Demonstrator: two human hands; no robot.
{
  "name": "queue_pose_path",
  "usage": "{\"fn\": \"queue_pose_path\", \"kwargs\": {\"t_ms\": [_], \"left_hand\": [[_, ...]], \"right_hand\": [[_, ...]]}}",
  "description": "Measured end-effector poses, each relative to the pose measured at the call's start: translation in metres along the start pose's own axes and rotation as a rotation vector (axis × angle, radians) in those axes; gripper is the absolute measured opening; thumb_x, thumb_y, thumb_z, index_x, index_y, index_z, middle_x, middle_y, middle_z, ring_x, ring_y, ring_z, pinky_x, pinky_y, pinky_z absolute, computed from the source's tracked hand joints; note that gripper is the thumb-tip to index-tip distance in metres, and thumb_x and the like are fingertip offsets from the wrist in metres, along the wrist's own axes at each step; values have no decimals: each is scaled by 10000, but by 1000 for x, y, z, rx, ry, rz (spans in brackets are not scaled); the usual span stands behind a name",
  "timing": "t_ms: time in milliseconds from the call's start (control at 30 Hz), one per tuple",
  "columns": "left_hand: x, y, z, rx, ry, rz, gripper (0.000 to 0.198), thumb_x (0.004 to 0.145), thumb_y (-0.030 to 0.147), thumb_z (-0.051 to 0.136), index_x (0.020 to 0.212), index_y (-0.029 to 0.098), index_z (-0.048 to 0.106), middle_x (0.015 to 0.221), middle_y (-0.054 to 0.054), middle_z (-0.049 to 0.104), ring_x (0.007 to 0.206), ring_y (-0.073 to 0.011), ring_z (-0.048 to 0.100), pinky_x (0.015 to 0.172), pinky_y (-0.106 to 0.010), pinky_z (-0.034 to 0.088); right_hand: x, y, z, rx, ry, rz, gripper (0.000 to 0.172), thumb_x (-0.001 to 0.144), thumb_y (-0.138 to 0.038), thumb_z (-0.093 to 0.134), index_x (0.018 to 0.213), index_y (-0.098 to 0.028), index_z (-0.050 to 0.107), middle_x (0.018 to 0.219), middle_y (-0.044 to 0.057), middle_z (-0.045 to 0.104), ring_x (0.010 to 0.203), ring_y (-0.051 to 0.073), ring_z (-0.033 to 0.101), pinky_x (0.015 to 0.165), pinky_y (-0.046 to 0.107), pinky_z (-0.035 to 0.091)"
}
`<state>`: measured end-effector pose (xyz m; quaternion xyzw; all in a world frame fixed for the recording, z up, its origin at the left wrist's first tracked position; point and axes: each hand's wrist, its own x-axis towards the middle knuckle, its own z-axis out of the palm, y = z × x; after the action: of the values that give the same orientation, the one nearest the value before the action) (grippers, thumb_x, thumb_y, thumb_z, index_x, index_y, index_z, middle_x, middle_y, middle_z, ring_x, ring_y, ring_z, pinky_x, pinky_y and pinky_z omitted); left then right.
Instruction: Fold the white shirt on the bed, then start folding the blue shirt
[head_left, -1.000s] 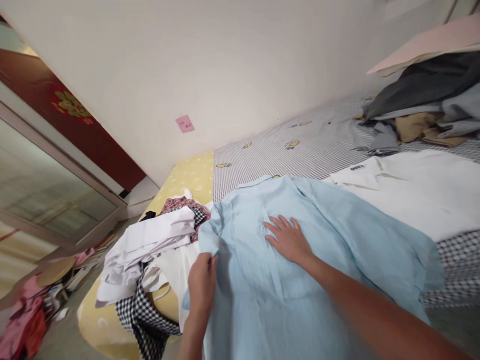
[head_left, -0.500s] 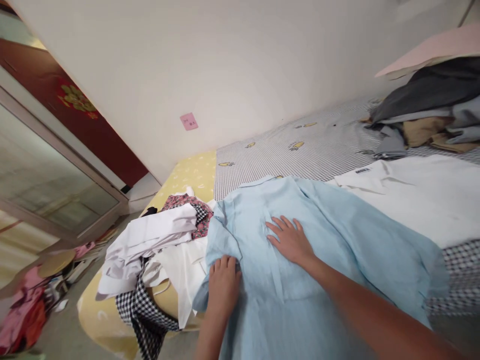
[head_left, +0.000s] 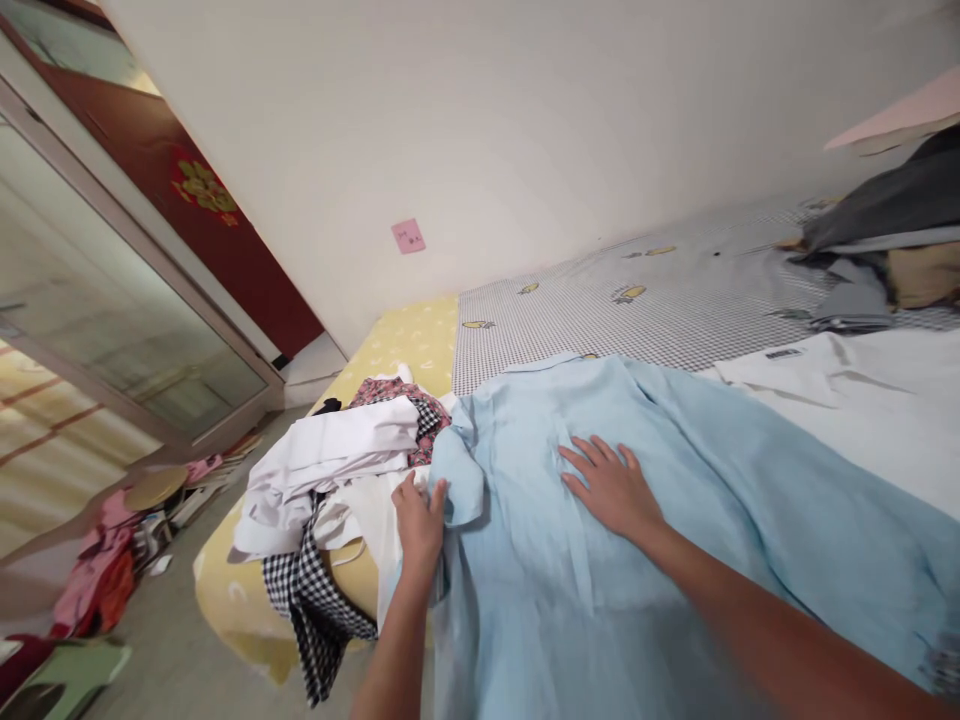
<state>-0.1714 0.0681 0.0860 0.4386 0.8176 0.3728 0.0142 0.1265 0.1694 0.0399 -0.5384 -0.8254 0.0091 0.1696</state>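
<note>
A light blue shirt (head_left: 540, 430) lies spread over the bed, its collar toward the wall. My right hand (head_left: 611, 487) rests flat on the body of the shirt with its fingers spread. Beside the shirt's left edge is my left hand (head_left: 420, 520), thumb and fingers apart, nothing held between them. The left sleeve (head_left: 459, 478) is folded into a rounded flap just right of those fingertips. On the right, the other sleeve stretches toward the frame's edge, next to a white garment (head_left: 862, 400).
Folded white clothes (head_left: 330, 450), a floral garment (head_left: 379, 390) and a black-and-white checked cloth (head_left: 311, 610) lie on the bed's left side. Dark clothes (head_left: 892, 205) are piled at the right. Pink and red items (head_left: 101, 580) and a green stool (head_left: 86, 680) stand low left.
My left hand has moved left off the sleeve and opened; the sleeve is now folded in over the shirt. My right hand stays on the shirt. The view has shifted left.
</note>
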Motion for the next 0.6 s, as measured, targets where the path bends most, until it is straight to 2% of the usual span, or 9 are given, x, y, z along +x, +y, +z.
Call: {"fn": "queue_pose_path", "kwargs": {"t_ms": [133,267,333,400,500,600], "left_hand": [[43,6,7,38,-71,4,463,916,505,472,1096,117,649,1042,-173,674,1072,-302,654,973,-448,510],[61,26,12,84,-111,76,281,735,432,681,878,190,663,980,-99,650,978,-272,640,915,-402,518],[66,37,7,98,-122,115,198,708,381,678,791,206,635,923,-69,645,918,-251,628,864,-377,519],[74,47,-6,101,-121,152,189,767,395,612,809,211,633,886,-53,664,879,-233,624,828,-348,508],[93,56,-40,133,-107,157,292,862,463,501,818,224,662,837,-49,709,835,-228,637,780,-319,480],[117,57,-80,220,-28,50,368,875,489,470,827,219,714,876,-111,746,893,-295,653,771,-362,467]], "right_hand": [[0,2,2,35,17,-7,497,1014,-441,382,1462,-326,564,1554,51,524,1470,323,401,1183,615,260],[1,3,5,58,40,-8,483,1007,-435,397,1446,-341,577,1543,47,537,1467,321,407,1183,612,264],[1,3,6,61,44,-6,478,1007,-435,405,1444,-348,577,1543,42,536,1466,320,407,1181,610,268],[2,3,7,67,45,-8,477,1007,-443,409,1448,-357,571,1547,37,533,1468,319,405,1181,609,270],[2,3,7,73,46,-2,472,1008,-441,416,1445,-359,574,1549,33,530,1468,316,404,1184,611,266],[2,2,7,73,52,3,467,1006,-426,425,1440,-350,579,1550,31,530,1468,315,405,1186,612,263]]}}
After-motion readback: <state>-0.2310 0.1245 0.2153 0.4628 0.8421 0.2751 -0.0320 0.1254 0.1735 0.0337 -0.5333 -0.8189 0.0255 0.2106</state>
